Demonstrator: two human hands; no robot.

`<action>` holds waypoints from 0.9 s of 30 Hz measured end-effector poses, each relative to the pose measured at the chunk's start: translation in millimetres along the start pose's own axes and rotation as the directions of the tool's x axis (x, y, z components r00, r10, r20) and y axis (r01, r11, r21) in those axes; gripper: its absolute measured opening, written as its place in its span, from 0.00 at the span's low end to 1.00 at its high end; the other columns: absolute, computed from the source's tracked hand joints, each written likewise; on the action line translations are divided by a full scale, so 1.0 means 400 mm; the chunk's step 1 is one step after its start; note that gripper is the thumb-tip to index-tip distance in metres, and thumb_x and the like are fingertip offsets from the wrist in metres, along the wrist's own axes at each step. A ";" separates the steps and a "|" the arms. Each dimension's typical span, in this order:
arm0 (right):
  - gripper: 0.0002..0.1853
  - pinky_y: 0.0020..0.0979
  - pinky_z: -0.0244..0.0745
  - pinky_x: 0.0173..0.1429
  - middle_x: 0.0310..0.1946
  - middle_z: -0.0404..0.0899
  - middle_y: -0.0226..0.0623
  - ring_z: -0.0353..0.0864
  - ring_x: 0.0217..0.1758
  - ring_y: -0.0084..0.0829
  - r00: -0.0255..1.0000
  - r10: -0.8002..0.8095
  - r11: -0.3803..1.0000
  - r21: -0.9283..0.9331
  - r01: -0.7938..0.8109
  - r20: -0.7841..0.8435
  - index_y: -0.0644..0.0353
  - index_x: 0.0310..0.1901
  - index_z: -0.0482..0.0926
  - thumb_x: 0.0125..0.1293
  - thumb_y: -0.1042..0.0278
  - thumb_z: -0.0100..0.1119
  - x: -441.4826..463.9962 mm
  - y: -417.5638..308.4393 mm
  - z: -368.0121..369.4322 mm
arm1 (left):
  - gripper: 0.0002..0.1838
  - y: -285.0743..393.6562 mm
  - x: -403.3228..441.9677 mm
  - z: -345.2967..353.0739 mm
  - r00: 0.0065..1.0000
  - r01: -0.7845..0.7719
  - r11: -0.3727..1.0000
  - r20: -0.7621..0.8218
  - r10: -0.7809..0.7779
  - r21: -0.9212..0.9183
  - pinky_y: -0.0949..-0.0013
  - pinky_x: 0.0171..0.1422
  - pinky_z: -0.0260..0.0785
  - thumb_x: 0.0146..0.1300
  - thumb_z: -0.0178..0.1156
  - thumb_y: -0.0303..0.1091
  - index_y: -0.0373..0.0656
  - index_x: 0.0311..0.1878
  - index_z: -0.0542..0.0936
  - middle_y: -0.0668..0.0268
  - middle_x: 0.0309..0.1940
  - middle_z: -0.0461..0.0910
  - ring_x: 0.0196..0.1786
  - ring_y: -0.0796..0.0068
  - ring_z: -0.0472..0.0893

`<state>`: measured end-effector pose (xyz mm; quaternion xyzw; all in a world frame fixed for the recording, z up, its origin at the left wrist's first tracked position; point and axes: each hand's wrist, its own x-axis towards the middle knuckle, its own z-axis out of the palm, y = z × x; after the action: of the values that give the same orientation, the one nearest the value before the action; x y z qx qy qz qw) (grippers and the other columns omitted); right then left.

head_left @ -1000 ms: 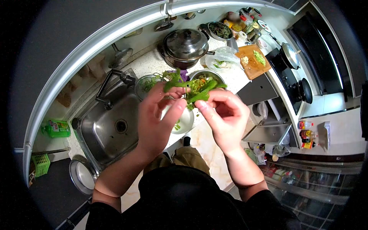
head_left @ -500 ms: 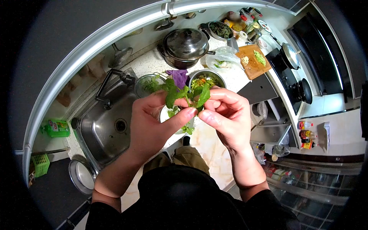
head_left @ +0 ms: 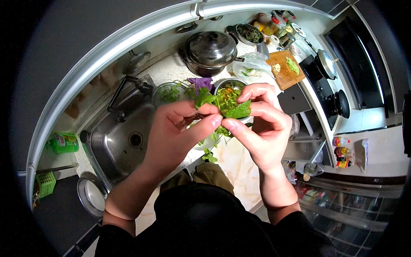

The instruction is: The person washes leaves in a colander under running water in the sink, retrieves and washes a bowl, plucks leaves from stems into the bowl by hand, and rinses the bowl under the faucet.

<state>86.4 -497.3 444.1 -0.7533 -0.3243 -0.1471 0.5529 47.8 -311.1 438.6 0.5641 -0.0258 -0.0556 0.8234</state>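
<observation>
A leafy green herb sprig is held up between my two hands, over the counter's front edge. My left hand pinches its stem between thumb and fingers. My right hand is closed on a broad green leaf of the sprig, its thumb tip nearly touching the left thumb. More leaves hang below the thumbs. Just behind the hands stands a metal bowl with chopped greens and orange bits in it. A bowl of green sprigs and a crumpled purple piece lie to its left.
At left is a steel sink with a black faucet. A lidded pot stands at the back, beside a clear plastic bag. Farther right are a cutting board with chopped food and a stove with pans.
My right hand has moved slightly right, its fingers spread higher around the leaf. The leaf has tipped from upright to sideways, and the lower leaves hang lower.
</observation>
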 end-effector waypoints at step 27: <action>0.08 0.44 0.77 0.42 0.35 0.82 0.52 0.82 0.38 0.51 0.681 0.680 0.628 -0.697 -0.347 0.273 0.63 0.38 0.84 0.62 0.71 0.57 -0.319 0.507 0.008 | 0.04 -0.017 -0.038 -0.044 0.983 0.061 0.997 0.174 -0.051 -0.054 0.68 0.57 0.67 0.59 0.61 0.25 0.36 0.37 0.80 0.63 0.37 0.81 0.47 0.74 0.79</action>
<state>122.9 -572.0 219.3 -0.9577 -0.1563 0.1373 0.1989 33.9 -295.3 426.0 0.5332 -0.0794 -0.1283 0.8324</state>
